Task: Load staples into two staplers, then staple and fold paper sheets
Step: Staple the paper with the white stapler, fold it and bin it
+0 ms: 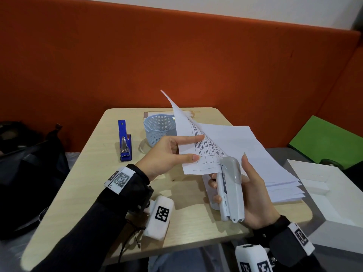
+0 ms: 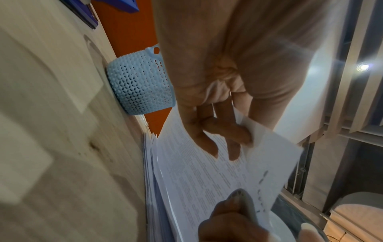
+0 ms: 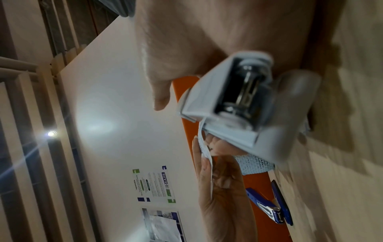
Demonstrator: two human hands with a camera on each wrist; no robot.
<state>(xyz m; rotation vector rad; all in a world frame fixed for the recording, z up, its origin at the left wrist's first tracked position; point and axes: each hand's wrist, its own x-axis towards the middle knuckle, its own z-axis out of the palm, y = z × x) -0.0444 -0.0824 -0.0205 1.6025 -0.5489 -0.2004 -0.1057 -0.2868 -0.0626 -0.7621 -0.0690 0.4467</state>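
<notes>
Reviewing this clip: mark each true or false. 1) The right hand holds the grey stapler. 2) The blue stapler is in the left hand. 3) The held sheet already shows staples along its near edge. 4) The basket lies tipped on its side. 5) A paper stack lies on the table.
1) True: the right hand grips the grey stapler.
2) False: the blue stapler lies on the table; the left hand pinches the printed sheet.
3) True: staples line that edge.
4) False: the basket stands upright.
5) True: the paper stack lies beneath the held sheet.
</notes>
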